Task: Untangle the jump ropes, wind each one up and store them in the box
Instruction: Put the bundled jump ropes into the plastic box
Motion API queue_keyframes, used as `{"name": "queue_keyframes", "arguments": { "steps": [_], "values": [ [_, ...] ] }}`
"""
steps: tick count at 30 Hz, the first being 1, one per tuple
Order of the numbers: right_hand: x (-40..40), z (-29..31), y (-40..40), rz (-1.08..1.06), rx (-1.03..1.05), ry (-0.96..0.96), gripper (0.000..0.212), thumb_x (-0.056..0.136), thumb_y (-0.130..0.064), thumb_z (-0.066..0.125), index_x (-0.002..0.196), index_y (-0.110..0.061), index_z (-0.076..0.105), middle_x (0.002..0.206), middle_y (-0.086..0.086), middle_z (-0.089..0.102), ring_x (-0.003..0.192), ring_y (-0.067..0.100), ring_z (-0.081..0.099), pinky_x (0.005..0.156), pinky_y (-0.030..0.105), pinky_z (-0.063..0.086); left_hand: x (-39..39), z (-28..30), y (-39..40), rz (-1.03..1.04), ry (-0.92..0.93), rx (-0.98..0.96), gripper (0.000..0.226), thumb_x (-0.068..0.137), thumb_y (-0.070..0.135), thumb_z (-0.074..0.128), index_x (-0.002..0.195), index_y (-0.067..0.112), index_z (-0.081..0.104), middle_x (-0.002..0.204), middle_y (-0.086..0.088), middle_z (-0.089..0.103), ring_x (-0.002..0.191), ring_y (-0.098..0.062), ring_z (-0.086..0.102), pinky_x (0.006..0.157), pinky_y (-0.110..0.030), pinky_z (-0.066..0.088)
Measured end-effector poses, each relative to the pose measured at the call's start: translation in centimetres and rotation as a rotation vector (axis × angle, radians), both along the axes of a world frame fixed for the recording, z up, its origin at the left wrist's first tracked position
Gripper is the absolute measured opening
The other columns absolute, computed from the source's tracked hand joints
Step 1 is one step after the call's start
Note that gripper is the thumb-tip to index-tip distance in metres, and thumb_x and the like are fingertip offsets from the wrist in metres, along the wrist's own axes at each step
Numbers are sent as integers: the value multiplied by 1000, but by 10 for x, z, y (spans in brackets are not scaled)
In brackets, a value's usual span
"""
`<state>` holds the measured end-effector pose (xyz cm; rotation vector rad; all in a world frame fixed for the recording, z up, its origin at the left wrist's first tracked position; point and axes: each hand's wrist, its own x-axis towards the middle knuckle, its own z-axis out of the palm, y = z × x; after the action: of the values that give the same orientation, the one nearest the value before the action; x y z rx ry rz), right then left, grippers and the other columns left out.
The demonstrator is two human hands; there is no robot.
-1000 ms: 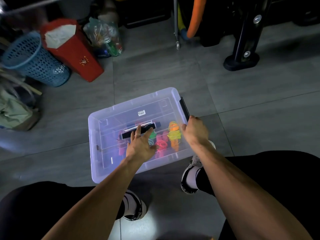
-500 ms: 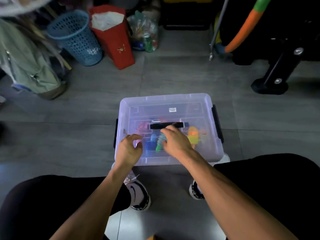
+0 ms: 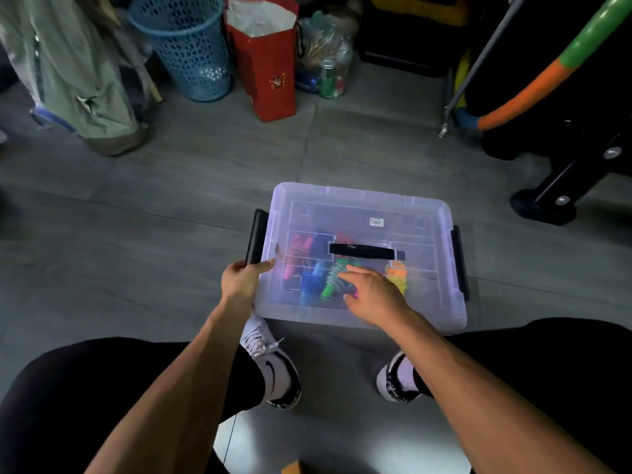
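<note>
Left hand (image 3: 243, 281): fingers curled around the near end of the black side latch (image 3: 255, 238), thumb lying along the lid's left edge; whether the latch is fully snapped down cannot be told from this angle. Right hand (image 3: 372, 295): fingers apart and flat, clamped on nothing, palm pressing on the translucent lid (image 3: 359, 206) just in front of the black carry handle (image 3: 366, 250). The opposite latch (image 3: 460, 265) lies flush against the right wall. Beneath the lid, inside the box (image 3: 355, 321), the jump ropes (image 3: 309, 268) appear as wound bundles, pink, blue, green and yellow-orange, lying side by side on the bottom. The box rests on the grey tiled floor (image 3: 171, 206), just ahead of the person's shoes; a blue basket (image 3: 184, 46) and a red bag (image 3: 266, 70) stand well apart behind it.

Risks, as judged: a latch closed on one side only may let the lid spring up if lifted by the handle; uneven downward pressure may skew the lid off its rim; a loosely wound bundle may uncoil and tangle with its neighbours if the box is tipped.
</note>
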<state>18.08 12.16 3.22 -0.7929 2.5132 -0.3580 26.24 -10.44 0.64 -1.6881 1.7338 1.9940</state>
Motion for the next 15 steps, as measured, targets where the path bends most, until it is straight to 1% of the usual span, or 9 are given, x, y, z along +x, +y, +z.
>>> {"name": "queue_keyframes", "arguments": {
  "steps": [1, 2, 3, 5, 6, 8, 12, 14, 15],
  "values": [
    [1, -1, -1, -12, -4, 5, 51, 89, -20, 59, 139, -25, 52, 153, -6, 38, 139, 13, 39, 108, 31, 39, -2, 1, 6, 15, 7, -142, 20, 75, 17, 80, 76, 10, 61, 65, -1, 52, 57, -16, 48, 56, -22, 41],
    [2, -1, -1, -17, -5, 9, 52, 89, -20, 59, 140, -25, 51, 153, -7, 38, 139, 13, 38, 107, 30, 39, -3, 1, 10, -30, 7, -296, 17, 78, 16, 77, 73, 11, 62, 65, -2, 54, 64, -19, 50, 60, -25, 43],
    [4, -1, 0, -19, -4, 8, 53, 89, -20, 59, 141, -26, 50, 154, -7, 37, 139, 13, 38, 107, 30, 39, -2, 2, 13, -110, 8, -430, 22, 80, 17, 72, 66, 12, 57, 64, -4, 54, 68, -22, 49, 63, -28, 43],
    [6, -2, 2, -16, -2, 0, 55, 90, -20, 59, 143, -26, 48, 155, -7, 36, 140, 14, 37, 108, 31, 39, 4, 1, 17, -256, -9, -598, 29, 85, 22, 66, 64, 12, 48, 78, -9, 51, 64, -21, 44, 64, -28, 40],
    [7, -3, 3, -10, 1, -7, 56, 90, -20, 60, 143, -25, 46, 155, -7, 34, 140, 15, 36, 109, 31, 39, 7, 1, 17, -300, -25, -632, 27, 88, 24, 63, 69, 9, 50, 87, -11, 48, 61, -20, 43, 65, -27, 39],
    [8, -2, 4, 10, 10, -16, 58, 90, -20, 60, 145, -23, 43, 157, -4, 31, 142, 17, 34, 111, 32, 37, 10, -1, 17, -378, -32, -702, 25, 91, 27, 60, 81, 4, 59, 96, -10, 46, 62, -26, 48, 66, -28, 41],
    [10, 2, 11, 68, 41, -41, 64, 93, -24, 58, 151, -19, 32, 162, 0, 18, 147, 19, 21, 116, 33, 28, 4, 9, 13, -515, -98, -722, 27, 92, 27, 57, 94, 1, 63, 108, -18, 52, 78, -36, 58, 69, -35, 49],
    [13, 4, 21, 110, 60, -29, 65, 94, -28, 57, 152, -19, 29, 162, 2, 15, 148, 20, 18, 117, 35, 26, 6, 20, 14, -702, -215, -760, 37, 92, 29, 57, 115, 1, 56, 123, -19, 48, 94, -38, 59, 75, -41, 50],
    [15, 6, 29, 115, 69, -15, 65, 94, -31, 57, 152, -20, 30, 162, 2, 15, 147, 21, 18, 116, 36, 29, 8, 25, 18, -847, -266, -792, 53, 91, 33, 58, 132, 3, 45, 133, -20, 42, 110, -38, 55, 82, -44, 50]
  ]
}}
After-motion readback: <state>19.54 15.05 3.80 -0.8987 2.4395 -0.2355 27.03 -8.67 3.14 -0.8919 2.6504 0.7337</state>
